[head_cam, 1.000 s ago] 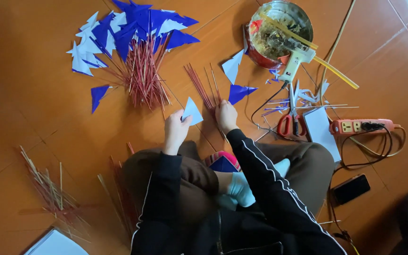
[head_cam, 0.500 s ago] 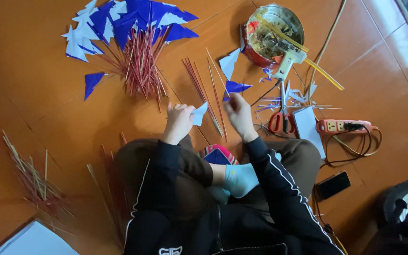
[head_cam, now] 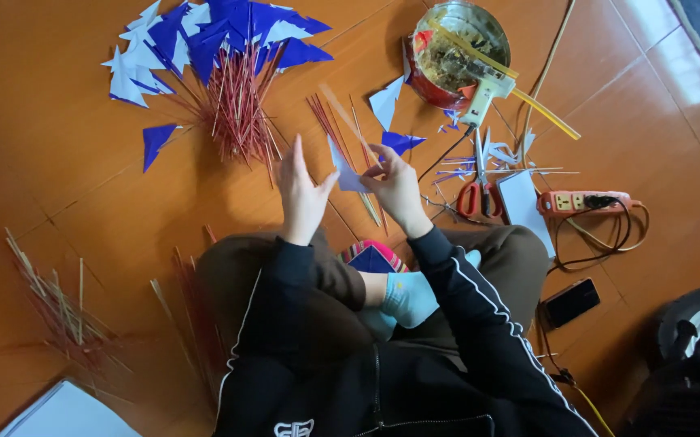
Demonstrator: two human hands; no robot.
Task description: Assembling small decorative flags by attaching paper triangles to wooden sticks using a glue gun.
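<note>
I sit cross-legged on an orange tiled floor. My left hand point(head_cam: 301, 194) and my right hand point(head_cam: 398, 188) hold a small paper triangle point(head_cam: 345, 171) between them, raised above the floor. My right hand also pinches a thin stick point(head_cam: 342, 107) that slants up to the left from the triangle. Just beyond my hands a few loose red-tipped sticks point(head_cam: 327, 123) lie on the floor. Two more triangles, one white point(head_cam: 387, 102) and one blue point(head_cam: 403, 142), lie right of them.
A pile of finished blue and white paper flags on sticks point(head_cam: 220, 57) lies at the top left. A round tin point(head_cam: 457, 50) with a glue gun point(head_cam: 481, 95), red scissors point(head_cam: 475, 191), a power strip point(head_cam: 585, 202) and a phone point(head_cam: 570, 303) lie to the right. More sticks point(head_cam: 50, 299) lie left.
My right hand picked a stick off the floor and brought it up to the paper triangle. My left hand lifted and turned the triangle; both hands now meet on it.
</note>
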